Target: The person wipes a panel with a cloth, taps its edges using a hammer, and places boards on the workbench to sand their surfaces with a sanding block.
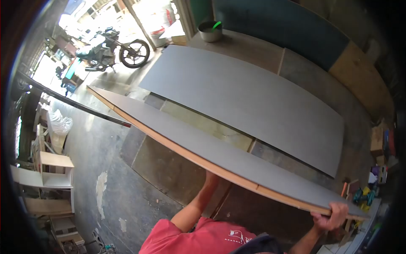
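Note:
A long grey laminated panel with a bare wood edge slants across the middle of the view, tilted above the floor. My right hand is closed around its near edge at the right end, with the fingers over the grey face. My left hand reaches under the panel near its middle. The fingers of that hand are hidden behind the board, so their grip does not show. Beyond the held panel, a second grey panel lies flat.
A motorcycle stands by the bright doorway. A pot with a green handle sits at the back. A dark pole crosses the left side. Wooden shelving is at far left, and power tools lie at far right.

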`<state>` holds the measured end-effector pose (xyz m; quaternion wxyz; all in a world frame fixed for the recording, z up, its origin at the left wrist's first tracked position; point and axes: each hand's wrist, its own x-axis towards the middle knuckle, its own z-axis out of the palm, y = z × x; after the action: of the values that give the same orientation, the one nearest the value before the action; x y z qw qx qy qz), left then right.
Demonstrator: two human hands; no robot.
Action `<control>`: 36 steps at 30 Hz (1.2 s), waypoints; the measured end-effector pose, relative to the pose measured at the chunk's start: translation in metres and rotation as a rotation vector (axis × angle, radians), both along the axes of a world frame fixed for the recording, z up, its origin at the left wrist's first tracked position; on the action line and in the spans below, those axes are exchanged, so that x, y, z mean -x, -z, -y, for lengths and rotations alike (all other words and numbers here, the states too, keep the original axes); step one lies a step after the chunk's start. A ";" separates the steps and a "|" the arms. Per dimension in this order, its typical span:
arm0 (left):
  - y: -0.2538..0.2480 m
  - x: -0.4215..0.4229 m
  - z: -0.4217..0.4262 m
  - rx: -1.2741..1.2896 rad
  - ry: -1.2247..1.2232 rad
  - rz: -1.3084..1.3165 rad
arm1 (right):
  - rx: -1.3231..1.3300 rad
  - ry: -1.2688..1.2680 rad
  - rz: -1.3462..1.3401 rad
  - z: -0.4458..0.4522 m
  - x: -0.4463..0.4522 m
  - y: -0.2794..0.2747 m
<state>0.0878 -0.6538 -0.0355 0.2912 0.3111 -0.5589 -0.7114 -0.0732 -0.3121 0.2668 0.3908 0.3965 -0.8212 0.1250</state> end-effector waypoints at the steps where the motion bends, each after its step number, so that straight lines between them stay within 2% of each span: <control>1: 0.000 0.000 -0.001 0.014 -0.006 0.003 | -0.022 -0.016 -0.043 -0.003 0.001 0.004; 3: -0.003 0.000 -0.008 0.003 -0.010 0.022 | -0.030 -0.090 -0.158 -0.026 0.010 0.020; 5: -0.010 0.003 -0.011 0.002 -0.031 0.041 | -0.481 -0.017 -0.014 -0.083 0.007 0.016; 6: -0.011 0.004 -0.014 0.000 -0.043 0.049 | -0.476 -0.044 -0.013 -0.081 0.018 0.009; 11: -0.009 0.026 -0.018 0.065 -0.106 0.082 | -0.466 -0.174 0.342 -0.046 0.032 -0.035; 12: -0.008 0.035 -0.017 0.103 -0.134 0.091 | -0.480 -0.098 0.275 -0.021 0.033 -0.043; 14: -0.010 0.060 -0.006 0.223 -0.216 0.145 | -0.129 -0.122 -0.184 0.014 0.061 -0.020; 15: -0.012 0.071 0.000 0.297 -0.263 0.187 | -0.021 -0.062 -0.050 -0.030 0.077 0.014; 18: -0.016 0.090 0.004 0.468 -0.349 0.329 | -0.003 0.015 -0.062 0.009 0.134 0.006; 19: -0.016 0.092 0.002 0.520 -0.359 0.385 | 0.025 -0.010 0.022 0.014 0.164 0.009; 20: -0.017 0.096 0.001 0.516 -0.362 0.379 | 0.033 -0.076 -0.047 0.033 0.195 0.012; 22: -0.019 0.101 -0.002 0.592 -0.366 0.506 | 0.065 -0.058 0.214 0.065 0.246 0.017; 24: -0.016 0.105 -0.005 0.664 -0.351 0.561 | 0.053 -0.062 0.276 0.098 0.300 0.036; 26: -0.008 0.107 -0.005 0.755 -0.335 0.606 | -0.020 0.004 0.491 0.119 0.346 0.063; 27: -0.007 0.109 -0.004 0.752 -0.347 0.607 | -0.022 -0.007 0.488 0.129 0.362 0.077; 29: -0.007 0.110 -0.004 0.759 -0.280 0.694 | -0.111 0.149 0.631 0.148 0.387 0.106; 30: -0.009 0.112 -0.004 0.753 -0.288 0.704 | -0.118 0.139 0.635 0.156 0.398 0.121; 32: -0.013 0.113 -0.003 0.760 -0.268 0.722 | -0.098 0.112 0.806 0.162 0.407 0.153; 33: -0.013 0.110 -0.003 0.754 -0.252 0.733 | -0.107 0.123 0.819 0.161 0.403 0.169; 35: -0.014 0.113 -0.003 0.835 -0.250 0.756 | 0.037 -0.006 0.569 0.158 0.399 0.178; 36: -0.015 0.113 -0.003 0.829 -0.255 0.747 | -0.067 -0.012 0.675 0.151 0.383 0.169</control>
<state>-0.0256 -0.6504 -0.0201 0.2552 0.4663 -0.8142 -0.2335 -0.4561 -0.4634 0.0975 0.0828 0.3499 -0.9057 0.2246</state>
